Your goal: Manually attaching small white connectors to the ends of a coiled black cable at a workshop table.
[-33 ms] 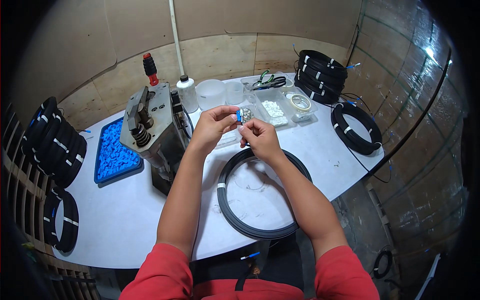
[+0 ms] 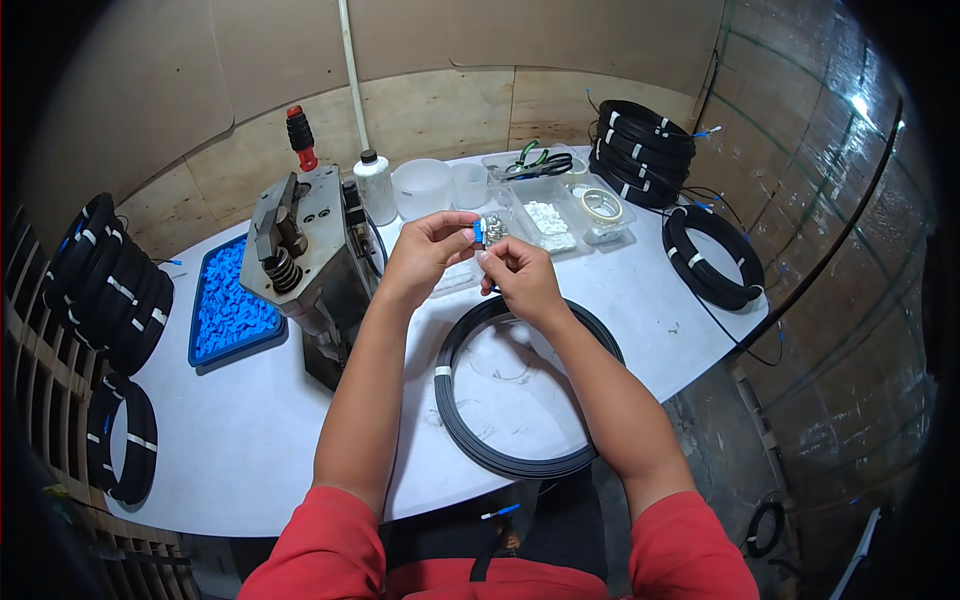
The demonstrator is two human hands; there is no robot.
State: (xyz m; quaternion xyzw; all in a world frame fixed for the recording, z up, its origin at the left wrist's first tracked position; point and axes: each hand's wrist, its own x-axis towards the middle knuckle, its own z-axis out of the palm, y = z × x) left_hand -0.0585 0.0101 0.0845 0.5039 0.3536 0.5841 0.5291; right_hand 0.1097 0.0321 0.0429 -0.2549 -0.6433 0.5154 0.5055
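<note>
Between the thumb and fingers of my left hand (image 2: 430,255) is a small blue plastic connector piece (image 2: 478,234). My right hand (image 2: 523,282) is closed in a pinch just below and to the right of it, the two hands almost meeting. A short dark bit, perhaps cable, shows under the right fingers; most of what they grip is hidden. Beneath my right forearm lies a coil of black cable (image 2: 452,412) with a white tape band. Behind the hands a clear tray holds small metal parts (image 2: 494,228).
On the left stand a metal press (image 2: 318,215) and a blue tray (image 2: 240,352) full of blue pieces. Farther back are a white bottle (image 2: 374,190), clear tubs (image 2: 420,186), white parts (image 2: 546,224), a tape roll (image 2: 600,206) and pliers (image 2: 540,166). Black cable coils (image 2: 640,155) flank both sides.
</note>
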